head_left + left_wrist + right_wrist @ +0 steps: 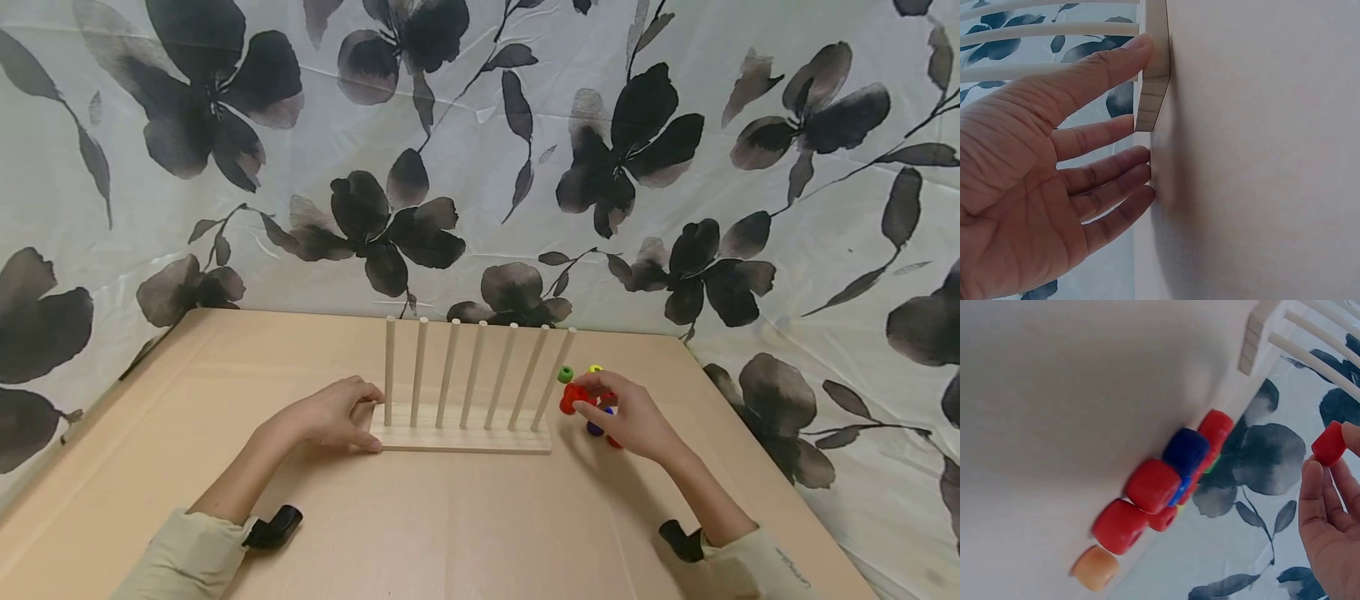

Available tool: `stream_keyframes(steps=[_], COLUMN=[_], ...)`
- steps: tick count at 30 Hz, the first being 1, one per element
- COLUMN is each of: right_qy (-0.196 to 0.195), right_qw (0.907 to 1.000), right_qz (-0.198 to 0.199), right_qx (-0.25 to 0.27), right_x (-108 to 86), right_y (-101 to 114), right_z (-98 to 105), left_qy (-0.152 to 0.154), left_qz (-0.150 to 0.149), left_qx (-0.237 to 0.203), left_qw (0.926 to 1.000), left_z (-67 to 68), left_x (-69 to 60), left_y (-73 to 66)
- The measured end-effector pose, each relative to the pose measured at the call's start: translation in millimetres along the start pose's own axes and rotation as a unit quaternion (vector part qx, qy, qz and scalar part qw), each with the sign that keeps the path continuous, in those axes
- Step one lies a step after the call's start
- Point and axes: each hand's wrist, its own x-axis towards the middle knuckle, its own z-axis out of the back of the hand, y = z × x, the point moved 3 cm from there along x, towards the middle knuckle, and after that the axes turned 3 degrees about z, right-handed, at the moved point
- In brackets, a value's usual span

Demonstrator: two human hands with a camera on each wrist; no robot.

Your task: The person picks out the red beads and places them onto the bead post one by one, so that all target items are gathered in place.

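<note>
A pale wooden rack (465, 440) with a row of several upright pegs stands on the table. My left hand (330, 412) grips the left end of its base, with the thumb on the base (1155, 56) in the left wrist view. To the right of the rack, my right hand (630, 417) pinches a red bead (1329, 444) between thumb and fingers, raised off the table. Below it lie several loose beads: a dark blue bead (1185, 452), a red bead (1119, 526), an orange bead (1095, 568) and a green bead (566, 374). The hand partly hides them in the head view.
The light wooden table (465, 525) ends at a floral cloth (495, 167) hanging behind it and on both sides. A yellow bead (596, 368) shows just behind the right hand. Black wrist straps (273, 527) sit at both sleeves.
</note>
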Motion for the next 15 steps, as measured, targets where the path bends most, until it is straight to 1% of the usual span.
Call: stream_keyframes(steps=[3, 9, 15], right_qy=[-0.008, -0.017, -0.033], right_qw=[1.0, 0.9998, 0.9995], right_qz=[0.0, -0.012, -0.004], right_qx=[0.001, 0.003, 0.003], right_x=[0.1, -0.1, 0.9], right_y=[3, 6, 11], right_z=[5, 12, 18], left_qy=[0.0, -0.001, -0.001], left_qz=[0.001, -0.001, -0.003], left_qx=[0.0, 0.0, 0.001], left_qw=[1.0, 1.0, 1.0], left_z=[-0.1, 0.2, 0.4], left_x=[-0.2, -1.1, -1.9], left_y=[0.3, -0.3, -0.9])
